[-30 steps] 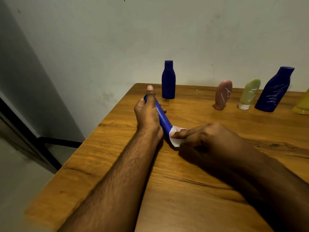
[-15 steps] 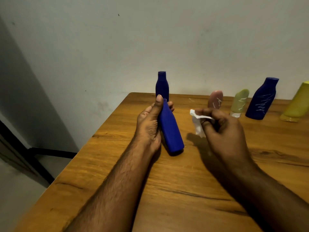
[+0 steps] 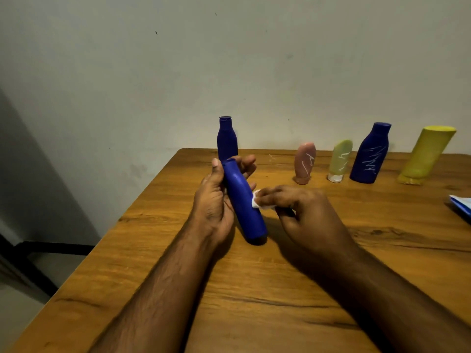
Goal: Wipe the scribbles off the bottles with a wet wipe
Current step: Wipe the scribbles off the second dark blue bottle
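Note:
My left hand [image 3: 216, 202] grips a blue bottle [image 3: 243, 207], tilted with its base toward me just above the wooden table [image 3: 254, 289]. My right hand [image 3: 303, 215] pinches a small white wet wipe [image 3: 260, 201] and presses it against the bottle's right side. No scribble shows on the side I can see. At the back stand another plain blue bottle [image 3: 226, 138], a pink tube [image 3: 304, 163], a pale green tube [image 3: 340, 160] and a larger blue bottle [image 3: 369, 154], the last three with white scribbles.
A yellow bottle [image 3: 428, 157] stands cap-down at the back right. A blue and white pack [image 3: 461, 205] lies at the table's right edge. The table's left edge drops to the floor beside a grey wall.
My right hand first wiped near the bottle's base, then lifted away with the wipe, and has now come back against the bottle's side. My left hand has tilted the bottle more upright.

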